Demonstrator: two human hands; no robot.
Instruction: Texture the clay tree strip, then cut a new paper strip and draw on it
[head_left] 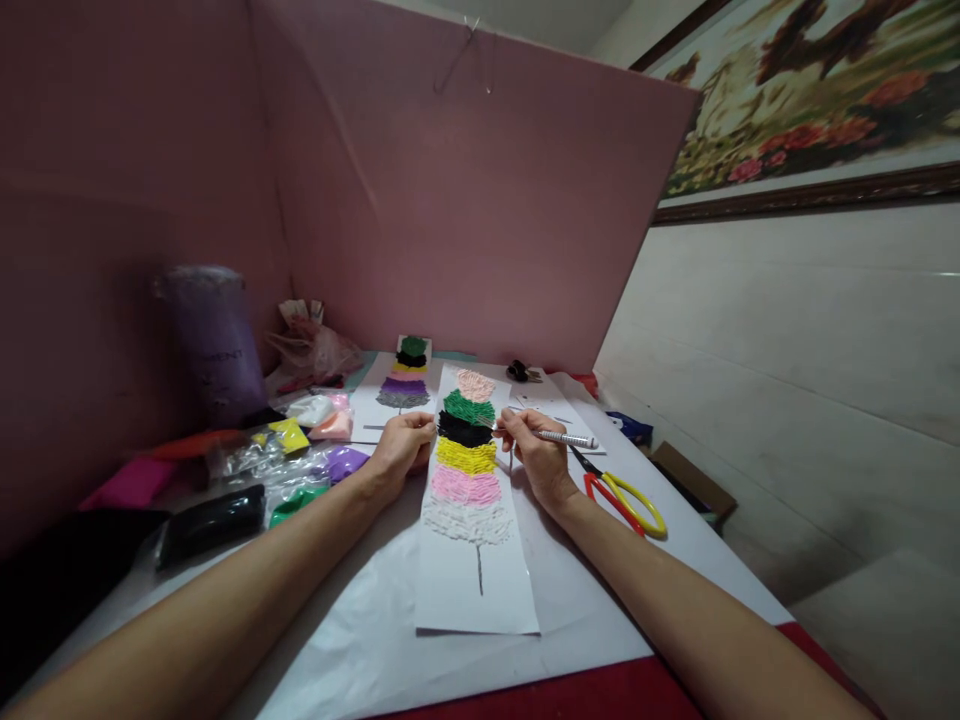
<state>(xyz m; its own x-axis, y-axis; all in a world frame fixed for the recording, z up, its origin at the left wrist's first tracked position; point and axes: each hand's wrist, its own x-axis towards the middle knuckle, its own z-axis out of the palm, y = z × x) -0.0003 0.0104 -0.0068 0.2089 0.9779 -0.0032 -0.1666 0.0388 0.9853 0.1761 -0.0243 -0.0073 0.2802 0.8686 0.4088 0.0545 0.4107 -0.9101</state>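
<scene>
Pink, yellow, black, green, peach and white ridged stuff, clay-looking, is making a stack of feathery bands on the white card sitting right between the two hands in the head view. Only writing I'm finding is on the purple cylinder well out past the left hand: pale letters ending in something like "MENT", the start too dim to read.

That left hand is mostly curling closed, holding the card's left edge between thumb and fingers; the fingertips are partly hiding there, so I can't tell how firm the grip is. The right hand is pinching a slim pen-like tool with a patterned barrel, its thin tip pointing in at the green and black bands. Whether it's actually touching is too small to make out.

Just beside the right wrist, scissors are lying with one red and one yellow loop handle, dark blades partly tucked behind the hand. Beyond both hands, a second banded sheet is lying flat, the near card covering part of it. Left of the left hand, shiny plastic packets are piling up: a black packet, a green packet, partly behind the forearm, and a purple packet. High beyond the right hand, a framed picture with flowers is running out of shot.
</scene>
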